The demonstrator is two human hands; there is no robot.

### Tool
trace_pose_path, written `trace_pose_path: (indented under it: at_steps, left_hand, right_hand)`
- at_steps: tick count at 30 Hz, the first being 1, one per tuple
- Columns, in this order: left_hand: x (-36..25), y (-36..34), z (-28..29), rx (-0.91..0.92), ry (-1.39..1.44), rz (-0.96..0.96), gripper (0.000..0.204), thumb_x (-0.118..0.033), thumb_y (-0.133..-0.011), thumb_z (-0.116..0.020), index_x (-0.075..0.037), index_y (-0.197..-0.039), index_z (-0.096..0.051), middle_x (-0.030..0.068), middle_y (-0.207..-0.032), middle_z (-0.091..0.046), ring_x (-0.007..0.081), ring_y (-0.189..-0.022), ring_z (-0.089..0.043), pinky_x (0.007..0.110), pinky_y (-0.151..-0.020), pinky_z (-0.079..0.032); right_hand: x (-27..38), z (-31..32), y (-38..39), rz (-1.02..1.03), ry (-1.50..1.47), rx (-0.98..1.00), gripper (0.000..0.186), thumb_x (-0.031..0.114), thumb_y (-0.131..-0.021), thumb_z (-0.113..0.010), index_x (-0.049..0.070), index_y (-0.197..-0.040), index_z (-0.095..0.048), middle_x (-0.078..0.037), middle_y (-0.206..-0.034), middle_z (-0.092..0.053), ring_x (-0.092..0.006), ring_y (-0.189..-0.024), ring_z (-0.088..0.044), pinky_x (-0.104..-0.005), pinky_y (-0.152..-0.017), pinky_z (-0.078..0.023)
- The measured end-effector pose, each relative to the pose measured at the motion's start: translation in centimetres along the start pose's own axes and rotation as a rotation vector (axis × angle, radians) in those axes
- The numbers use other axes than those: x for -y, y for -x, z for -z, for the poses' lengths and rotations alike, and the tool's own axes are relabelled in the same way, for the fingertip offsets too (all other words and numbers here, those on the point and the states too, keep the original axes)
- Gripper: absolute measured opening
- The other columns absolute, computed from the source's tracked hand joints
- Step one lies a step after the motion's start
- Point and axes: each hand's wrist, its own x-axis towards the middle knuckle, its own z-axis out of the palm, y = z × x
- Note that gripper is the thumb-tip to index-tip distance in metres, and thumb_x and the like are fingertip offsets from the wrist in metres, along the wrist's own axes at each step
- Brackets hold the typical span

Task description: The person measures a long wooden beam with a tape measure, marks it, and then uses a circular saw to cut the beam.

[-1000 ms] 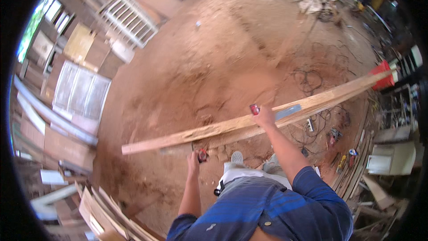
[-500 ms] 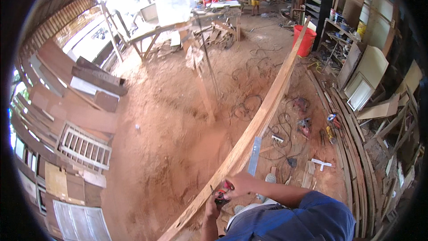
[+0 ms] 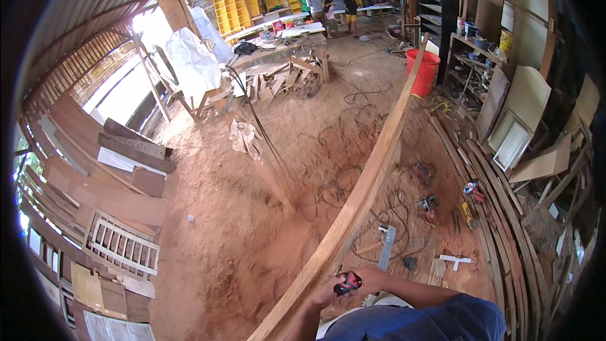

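Observation:
A compact red-and-black tool (image 3: 348,283), which looks like a tape measure, sits between my hands. My left hand (image 3: 324,293) is closed around its left side, beside the long wooden plank (image 3: 353,205). Against the tool's other side, my right hand (image 3: 372,278) is closed, its fingers partly hidden. From the right hand a flat grey metal blade (image 3: 387,247) sticks out forward; its handle end cannot be seen. The plank slants from the near left up to the red bucket (image 3: 422,73) at the far right, passing just left of my hands.
Power tools (image 3: 428,209) and tangled cords lie on the dirt floor right of the plank. Long timbers (image 3: 499,227) run along the right side. A wooden post (image 3: 273,180) stands ahead; boards (image 3: 136,142) lean at left. Several people (image 3: 314,1) stand far back.
Both hands have shifted right, away from the plank's edge, with the red-and-black tool. The metal blade has moved right along with my right hand. My view has tilted up.

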Motion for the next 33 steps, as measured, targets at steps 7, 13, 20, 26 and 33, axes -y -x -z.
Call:
trace_pose_path:
  at_steps: [7,13,20,26,33]
  left_hand:
    - [-5.8,-4.0,-4.0,-0.169,-0.42,-0.192,0.055,-0.045,-0.099,-0.062,0.0,-0.131,-0.062,0.0136,-0.122,-0.07,0.0245,-0.108,-0.067,0.038,-0.096,-0.053]
    - [-2.0,-5.6,6.4,-0.972,-1.393,-0.176,0.095,-0.047,-0.076,-0.083,0.004,-0.145,-0.043,0.0293,-0.146,-0.05,0.0441,-0.141,-0.042,0.05,-0.115,-0.04]
    - [-1.1,-6.8,9.9,-0.823,-1.412,-0.132,0.073,-0.036,-0.082,-0.078,-0.002,-0.139,-0.048,0.0237,-0.139,-0.059,0.0393,-0.132,-0.055,0.049,-0.107,-0.047]
    - [-1.1,-5.2,10.2,-0.841,-1.459,-0.009,0.062,-0.029,-0.082,-0.076,-0.004,-0.133,-0.051,0.0211,-0.123,-0.068,0.0394,-0.111,-0.068,0.05,-0.09,-0.056]
    - [1.3,-2.0,10.9,-0.869,-1.402,-0.038,0.068,-0.034,-0.078,-0.079,-0.006,-0.134,-0.052,0.0204,-0.122,-0.068,0.0386,-0.109,-0.068,0.05,-0.091,-0.055]
  right_hand:
    - [-4.0,4.7,1.4,-0.177,-0.074,-0.162,0.081,0.064,-0.072,-0.082,0.014,-0.133,-0.062,-0.017,-0.103,-0.073,-0.0368,-0.095,-0.072,-0.0453,-0.084,-0.056]
    - [-3.4,5.7,3.0,-0.373,-0.123,-0.636,0.067,0.06,-0.062,-0.092,0.004,-0.096,-0.072,-0.014,-0.08,-0.071,-0.0291,-0.075,-0.071,-0.0397,-0.071,-0.056]
    - [-6.6,2.4,1.4,-0.328,-0.127,-0.745,0.066,0.056,-0.065,-0.091,0.004,-0.103,-0.073,-0.018,-0.099,-0.072,-0.0292,-0.089,-0.07,-0.0418,-0.079,-0.056]
    - [-1.0,0.4,0.4,-0.433,-0.231,-0.726,0.074,0.058,-0.064,-0.091,0.004,-0.111,-0.072,-0.014,-0.09,-0.075,-0.0276,-0.08,-0.074,-0.0383,-0.077,-0.059]
    - [-0.9,-1.0,-0.7,-0.431,-0.201,-0.618,0.077,0.061,-0.067,-0.088,0.008,-0.119,-0.071,-0.014,-0.098,-0.076,-0.0288,-0.089,-0.075,-0.0391,-0.083,-0.059]
